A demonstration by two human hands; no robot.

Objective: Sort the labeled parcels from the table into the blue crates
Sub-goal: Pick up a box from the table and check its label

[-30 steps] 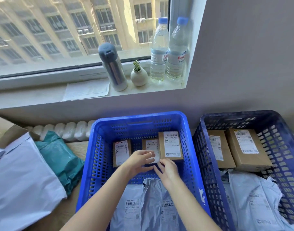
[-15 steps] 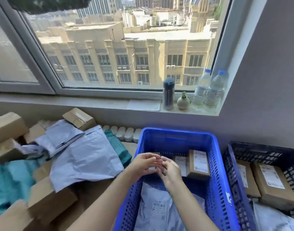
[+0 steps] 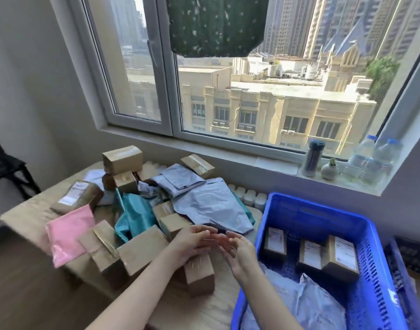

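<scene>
While left hand (image 3: 192, 241) and right hand (image 3: 237, 251) hover empty, fingers loose, over parcel pile (image 3: 142, 248) on bench (image 3: 211, 303), blue crate (image 3: 318, 206) just beside: hasty grab likely topples stacked boxes off bench edge.

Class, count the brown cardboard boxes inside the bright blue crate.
3, in a row across the bright blue plastic crate: left box, middle box, right box. Grey plastic mailers could hide more.

Crate (image 3: 323, 211), 4 o'clock: bright blue, slotted walls. Boxes (image 3: 142, 248): brown, white labels (image 3: 344, 256). Pink mailer (image 3: 70, 231), 8 o'clock; teal mailer (image 3: 137, 217); pale grey mailer (image 3: 211, 206). Desk (image 3: 204, 308): light wood.
</scene>
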